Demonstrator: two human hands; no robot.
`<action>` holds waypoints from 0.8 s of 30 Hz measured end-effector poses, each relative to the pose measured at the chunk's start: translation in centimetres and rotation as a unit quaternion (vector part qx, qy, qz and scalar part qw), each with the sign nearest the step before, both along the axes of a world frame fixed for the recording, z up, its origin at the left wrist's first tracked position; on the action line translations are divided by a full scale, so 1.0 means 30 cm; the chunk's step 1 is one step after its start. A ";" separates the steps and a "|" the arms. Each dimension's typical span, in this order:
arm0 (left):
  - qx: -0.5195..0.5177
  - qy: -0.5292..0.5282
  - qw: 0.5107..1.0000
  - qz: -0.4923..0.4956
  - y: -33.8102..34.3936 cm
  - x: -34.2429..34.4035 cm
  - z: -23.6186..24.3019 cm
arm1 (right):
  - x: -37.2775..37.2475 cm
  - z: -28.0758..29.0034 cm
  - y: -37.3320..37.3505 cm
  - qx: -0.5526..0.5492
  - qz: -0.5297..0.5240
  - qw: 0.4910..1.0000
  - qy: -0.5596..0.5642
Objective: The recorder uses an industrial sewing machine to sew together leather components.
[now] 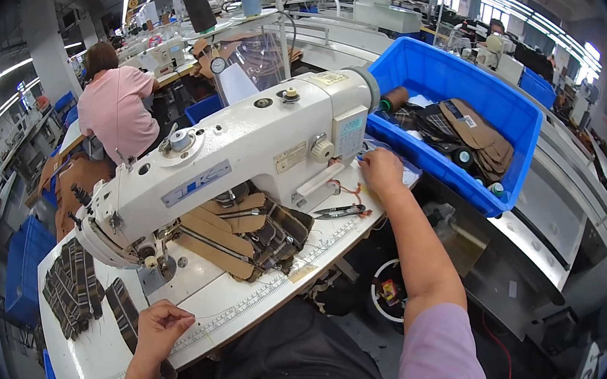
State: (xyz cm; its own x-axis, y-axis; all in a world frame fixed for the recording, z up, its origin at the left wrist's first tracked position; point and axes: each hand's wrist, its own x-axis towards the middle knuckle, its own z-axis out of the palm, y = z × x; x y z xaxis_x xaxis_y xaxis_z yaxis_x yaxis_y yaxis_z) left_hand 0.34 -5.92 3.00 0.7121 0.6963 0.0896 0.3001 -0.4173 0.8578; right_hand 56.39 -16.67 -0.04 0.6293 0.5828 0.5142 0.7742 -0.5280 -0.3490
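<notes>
On white table [78, 358]: dark, brown-striped fabric strip [123, 307] beside pinched left hand [160, 327]; right hand [382, 171] curled; holds unclear.

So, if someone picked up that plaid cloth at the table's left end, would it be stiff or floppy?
Probably floppy: the plaid cloth looks woven and lies nearly flat on the white table. Likely light too, as it seems thin. Its lower edge looks frayed, so it might snag.
</notes>
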 end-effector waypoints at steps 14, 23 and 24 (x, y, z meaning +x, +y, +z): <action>-0.202 -0.064 0.957 0.198 -0.002 -0.144 0.012 | 0.053 -0.024 0.020 0.029 -0.044 0.996 -0.072; -0.057 -0.102 0.993 -0.008 -0.054 -0.205 0.113 | -0.390 0.165 -0.088 0.237 0.276 0.858 0.363; 0.019 -0.129 0.991 -0.016 -0.054 -0.188 0.139 | -0.521 0.190 -0.070 0.207 0.318 0.830 0.409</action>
State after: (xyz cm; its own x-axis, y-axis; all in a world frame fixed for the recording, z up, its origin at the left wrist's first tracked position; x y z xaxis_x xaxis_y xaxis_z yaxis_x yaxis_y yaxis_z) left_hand -5.31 -7.53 7.16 0.6836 0.6666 0.2970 0.0585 -0.4558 0.8882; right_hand 40.76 -18.76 5.65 0.4991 0.8110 0.3053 0.2644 0.1930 -0.9449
